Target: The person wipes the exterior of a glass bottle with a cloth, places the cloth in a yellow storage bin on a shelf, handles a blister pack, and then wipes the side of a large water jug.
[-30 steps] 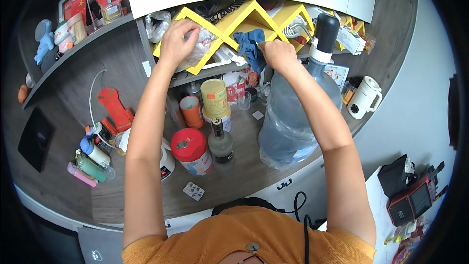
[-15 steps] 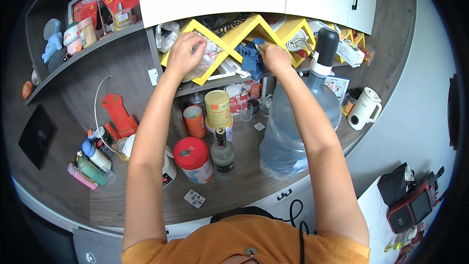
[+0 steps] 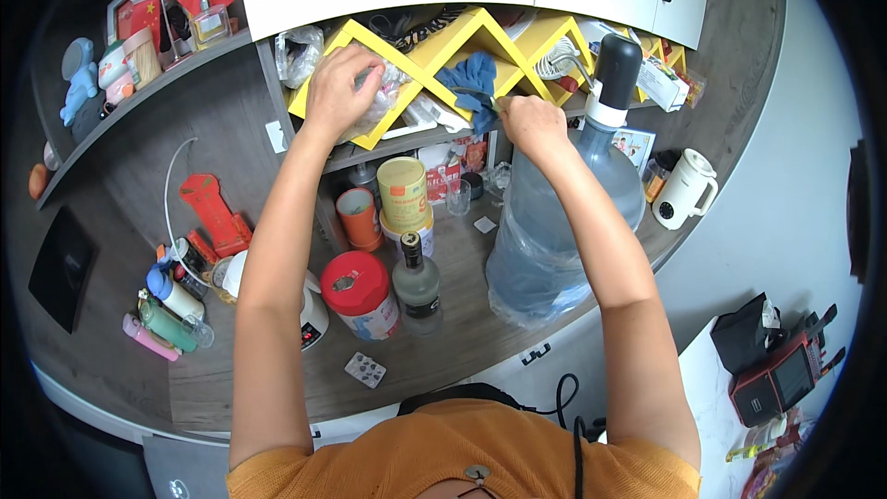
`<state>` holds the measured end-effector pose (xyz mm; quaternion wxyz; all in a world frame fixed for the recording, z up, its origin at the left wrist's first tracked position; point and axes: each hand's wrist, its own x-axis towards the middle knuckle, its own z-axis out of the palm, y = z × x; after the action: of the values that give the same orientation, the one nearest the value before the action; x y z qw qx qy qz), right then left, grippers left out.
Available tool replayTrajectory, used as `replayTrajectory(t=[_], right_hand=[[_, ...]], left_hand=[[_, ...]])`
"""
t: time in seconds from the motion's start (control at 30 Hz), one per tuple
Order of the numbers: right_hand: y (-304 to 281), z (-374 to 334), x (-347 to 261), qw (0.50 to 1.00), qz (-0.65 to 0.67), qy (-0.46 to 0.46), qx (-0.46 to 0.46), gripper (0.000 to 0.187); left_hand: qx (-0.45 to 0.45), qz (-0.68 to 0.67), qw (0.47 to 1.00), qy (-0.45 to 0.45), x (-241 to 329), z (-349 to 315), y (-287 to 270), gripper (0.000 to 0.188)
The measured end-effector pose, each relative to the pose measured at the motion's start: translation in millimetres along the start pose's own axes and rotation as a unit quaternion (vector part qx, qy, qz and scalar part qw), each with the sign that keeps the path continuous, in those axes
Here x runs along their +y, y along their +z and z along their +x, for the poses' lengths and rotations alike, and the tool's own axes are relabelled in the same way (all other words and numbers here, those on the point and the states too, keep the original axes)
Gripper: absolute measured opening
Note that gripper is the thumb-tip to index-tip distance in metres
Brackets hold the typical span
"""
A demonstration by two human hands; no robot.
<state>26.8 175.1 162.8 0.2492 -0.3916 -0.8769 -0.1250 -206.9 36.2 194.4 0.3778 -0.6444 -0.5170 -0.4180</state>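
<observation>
Lower against the yellow rack (image 3: 453, 42) than half a second ago, the right hand (image 3: 533, 123) pinches the blue cloth (image 3: 473, 74) at its right edge; most fabric spreads left of the fingertips, inside the rack's opening. Left hand (image 3: 340, 91) (its grip I cannot tell) overlaps a clear plastic bag (image 3: 384, 103) at the rack's left end.

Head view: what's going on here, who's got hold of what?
A person is reaching both bare hands to a yellow rack. The right hand is at the edge of a crumpled blue cloth, seemingly pinching it. The left hand is at a clear plastic bag; its grip is hard to tell. Below, a large water bottle and a red-lidded can stand on the counter.
</observation>
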Motion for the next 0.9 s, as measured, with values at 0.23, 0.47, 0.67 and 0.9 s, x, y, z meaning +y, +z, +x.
replayTrajectory(t=[0.23,0.47,0.67,0.9], right_hand=[[-1.3,20.5,-0.3,0.994,-0.078,0.026,0.067,0.018],[12.8,45.9,-3.3,0.995,-0.073,0.036,0.054,0.019],[27.4,86.6,-18.2,0.996,-0.068,0.063,0.016,0.021],[38.0,114.5,-40.7,0.994,-0.096,0.011,-0.058,0.024]], left_hand=[[0.002,-0.043,0.999,0.007,-5.7,-3.2,-4.4,0.012],[-0.006,-0.072,0.997,-0.023,-6.0,-2.4,-6.5,0.014],[-0.042,-0.079,0.996,-0.025,-5.3,-1.4,-11.9,0.012],[-0.025,-0.052,0.998,-0.008,-4.9,-3.3,-11.7,0.009]])
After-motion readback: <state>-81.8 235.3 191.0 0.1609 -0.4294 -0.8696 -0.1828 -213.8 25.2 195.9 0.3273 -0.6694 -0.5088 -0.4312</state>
